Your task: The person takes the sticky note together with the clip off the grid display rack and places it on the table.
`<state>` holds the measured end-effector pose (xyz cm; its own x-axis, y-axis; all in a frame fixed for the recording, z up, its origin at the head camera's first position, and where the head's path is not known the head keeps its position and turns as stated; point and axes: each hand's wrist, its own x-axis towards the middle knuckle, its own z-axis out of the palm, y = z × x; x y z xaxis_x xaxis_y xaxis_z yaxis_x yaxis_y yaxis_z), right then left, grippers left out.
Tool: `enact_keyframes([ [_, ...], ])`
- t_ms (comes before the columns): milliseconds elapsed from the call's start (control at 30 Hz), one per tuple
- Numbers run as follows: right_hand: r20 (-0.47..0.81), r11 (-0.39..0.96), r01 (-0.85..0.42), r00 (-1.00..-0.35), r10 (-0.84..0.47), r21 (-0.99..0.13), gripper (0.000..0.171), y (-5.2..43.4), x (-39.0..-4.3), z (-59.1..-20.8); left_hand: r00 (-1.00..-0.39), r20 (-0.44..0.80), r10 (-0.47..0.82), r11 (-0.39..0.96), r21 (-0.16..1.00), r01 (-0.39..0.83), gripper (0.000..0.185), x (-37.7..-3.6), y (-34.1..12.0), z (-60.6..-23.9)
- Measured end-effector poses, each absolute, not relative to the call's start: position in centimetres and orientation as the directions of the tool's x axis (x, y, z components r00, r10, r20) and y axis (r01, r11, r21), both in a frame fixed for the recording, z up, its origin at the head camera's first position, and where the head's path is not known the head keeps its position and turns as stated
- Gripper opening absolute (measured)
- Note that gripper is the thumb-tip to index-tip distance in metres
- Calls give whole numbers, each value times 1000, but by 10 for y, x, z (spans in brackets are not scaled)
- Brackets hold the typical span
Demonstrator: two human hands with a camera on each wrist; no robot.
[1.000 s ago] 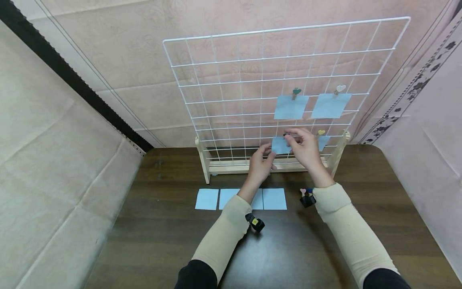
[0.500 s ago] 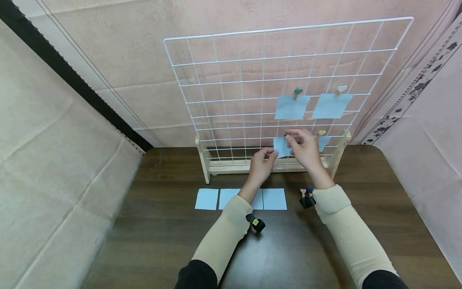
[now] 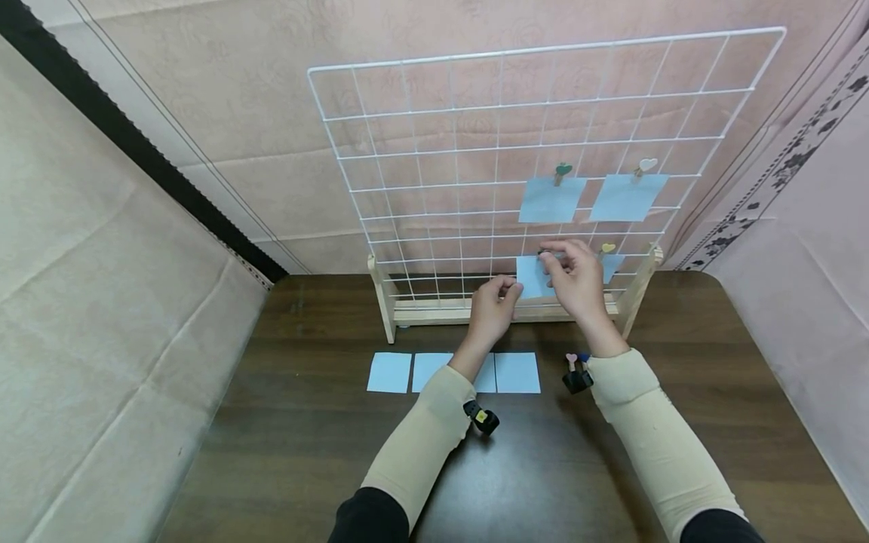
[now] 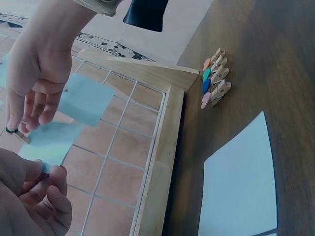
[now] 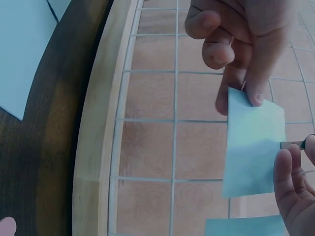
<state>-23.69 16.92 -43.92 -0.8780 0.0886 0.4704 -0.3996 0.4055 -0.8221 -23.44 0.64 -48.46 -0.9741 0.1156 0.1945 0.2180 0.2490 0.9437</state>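
From my seat, the blue note [image 3: 531, 276] sits low on the white wire grid [image 3: 475, 151], just above its wooden base. My left hand [image 3: 493, 308] pinches its lower corner; my right hand [image 3: 575, 277] holds a small peg [image 5: 294, 145] against the note's upper edge. I judge the main risk is the peg closing on paper alone and missing the wire, so the note drops. Two notes [image 3: 548, 199] hang higher on the grid, a row of loose sheets [image 3: 389, 372] lies on the worktop [image 3: 305, 422] before the grid, and spare pegs [image 4: 215, 78] sit near its foot.
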Motion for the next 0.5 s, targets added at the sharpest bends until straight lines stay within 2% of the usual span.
enact_keyframes([
  [500,471,340,-406,-873,131,-848,26,173,-229,-439,-970,215,116,259,936,239,20,-227,-13,-490],
])
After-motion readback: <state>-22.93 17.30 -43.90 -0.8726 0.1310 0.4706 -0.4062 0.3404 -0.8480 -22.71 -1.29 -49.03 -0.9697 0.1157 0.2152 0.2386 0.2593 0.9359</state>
